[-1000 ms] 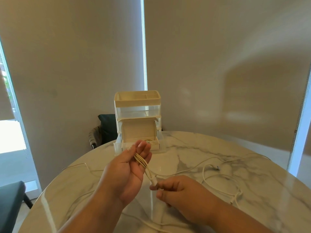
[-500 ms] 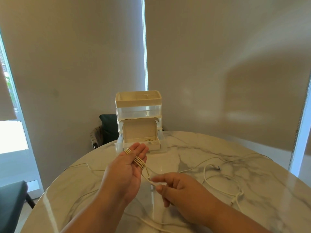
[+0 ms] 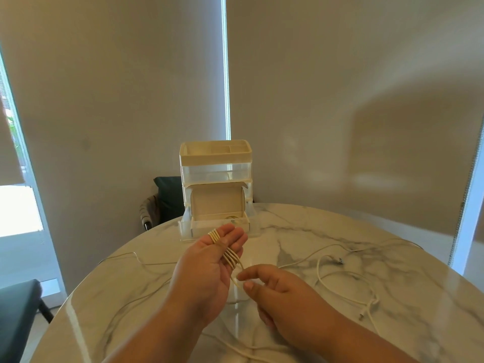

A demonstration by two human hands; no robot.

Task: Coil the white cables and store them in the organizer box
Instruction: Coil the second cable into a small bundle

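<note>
Since a moment ago the right hand (image 3: 282, 294) has come up close to the left hand (image 3: 207, 268), and the free tail between them has shortened. On the far left a dark seat (image 3: 15, 310) stands by the table (image 3: 392, 323), and one thin cable (image 3: 146, 262) trails over the marble. The left hand is palm up with fingers straight, and the white cable (image 3: 227, 254) is wound round them in several turns. Behind it, at the table's far edge, stands the box (image 3: 216, 163), open low on its front. The right hand pinches the cable's tail just beside the left palm. Further right, more cables (image 3: 348, 277) lie loose. The coiling looks nearly done. Next the tail needs winding in, then the bundle must slide off the fingers without springing apart.
</note>
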